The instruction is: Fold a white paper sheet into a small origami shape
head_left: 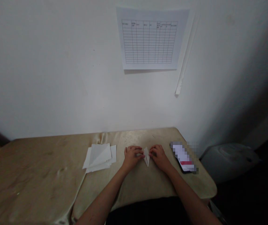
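A small folded piece of white paper [146, 156], narrow and pointed toward me, rests on the tan table [42, 175]. My left hand [132, 155] pinches its left side with curled fingers. My right hand [158, 156] pinches its right side the same way. Both hands rest on the tabletop, close together, with the folded paper between them.
A loose stack of white paper sheets [100, 157] lies left of my left hand. A phone [183, 157] lies right of my right hand near the table's right edge. A printed table sheet [149, 39] hangs on the wall behind. A pale rounded object [230, 159] sits beyond the table's right side.
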Tool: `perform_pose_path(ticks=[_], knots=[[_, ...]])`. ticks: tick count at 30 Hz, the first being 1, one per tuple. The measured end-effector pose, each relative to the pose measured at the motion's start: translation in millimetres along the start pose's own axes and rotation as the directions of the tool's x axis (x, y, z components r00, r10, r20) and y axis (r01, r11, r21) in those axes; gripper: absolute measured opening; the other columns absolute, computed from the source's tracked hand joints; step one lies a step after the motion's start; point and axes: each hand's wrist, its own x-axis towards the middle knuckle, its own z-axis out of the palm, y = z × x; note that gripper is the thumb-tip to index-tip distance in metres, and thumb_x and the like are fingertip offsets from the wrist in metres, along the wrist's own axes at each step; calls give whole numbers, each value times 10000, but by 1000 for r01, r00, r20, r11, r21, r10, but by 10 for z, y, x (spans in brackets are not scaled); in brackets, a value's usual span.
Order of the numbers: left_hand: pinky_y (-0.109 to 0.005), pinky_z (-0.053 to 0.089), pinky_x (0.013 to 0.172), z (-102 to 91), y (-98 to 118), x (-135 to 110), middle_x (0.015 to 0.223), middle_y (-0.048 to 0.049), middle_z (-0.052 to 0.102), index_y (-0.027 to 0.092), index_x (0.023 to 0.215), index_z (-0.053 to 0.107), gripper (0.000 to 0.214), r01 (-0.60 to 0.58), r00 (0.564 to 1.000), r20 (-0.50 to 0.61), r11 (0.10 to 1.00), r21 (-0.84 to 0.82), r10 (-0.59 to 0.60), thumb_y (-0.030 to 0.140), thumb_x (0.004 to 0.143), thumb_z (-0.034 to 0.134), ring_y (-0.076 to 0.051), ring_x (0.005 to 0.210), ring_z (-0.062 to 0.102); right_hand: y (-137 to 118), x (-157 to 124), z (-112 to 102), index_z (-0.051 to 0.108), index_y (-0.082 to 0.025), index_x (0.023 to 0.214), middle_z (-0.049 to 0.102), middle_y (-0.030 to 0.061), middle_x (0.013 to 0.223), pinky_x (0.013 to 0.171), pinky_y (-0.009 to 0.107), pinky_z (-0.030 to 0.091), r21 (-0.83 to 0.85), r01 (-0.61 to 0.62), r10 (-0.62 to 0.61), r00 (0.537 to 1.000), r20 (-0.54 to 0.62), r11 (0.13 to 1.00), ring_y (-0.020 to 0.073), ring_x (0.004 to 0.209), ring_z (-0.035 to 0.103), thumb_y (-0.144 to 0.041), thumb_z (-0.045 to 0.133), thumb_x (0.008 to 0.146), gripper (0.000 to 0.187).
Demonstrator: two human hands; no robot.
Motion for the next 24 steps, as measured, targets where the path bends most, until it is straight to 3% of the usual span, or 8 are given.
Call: perform_pose_path(ticks=[13, 24], knots=[[-608, 191, 1173, -9, 71, -19, 1208, 4, 722, 281, 749, 785, 23, 38, 999, -1, 999, 2, -38, 272, 767, 796, -294, 1246, 526, -58, -1, -19, 691, -207, 879, 633, 64, 1041, 1006, 389, 403, -61, -2, 5, 999, 42, 998, 237, 1092, 516, -156, 665, 855, 62], [-628, 181, 1180, -19, 80, -38, 1364, 9, 651, 283, 812, 792, 89, 10, 1000, 12, 999, 43, -10, 220, 801, 729, -313, 1297, 482, -97, -5, -35, 689, -211, 877, 639, 63, 1048, 1000, 395, 406, -78, -23, 27, 998, 53, 997, 238, 1090, 530, -164, 652, 855, 63]])
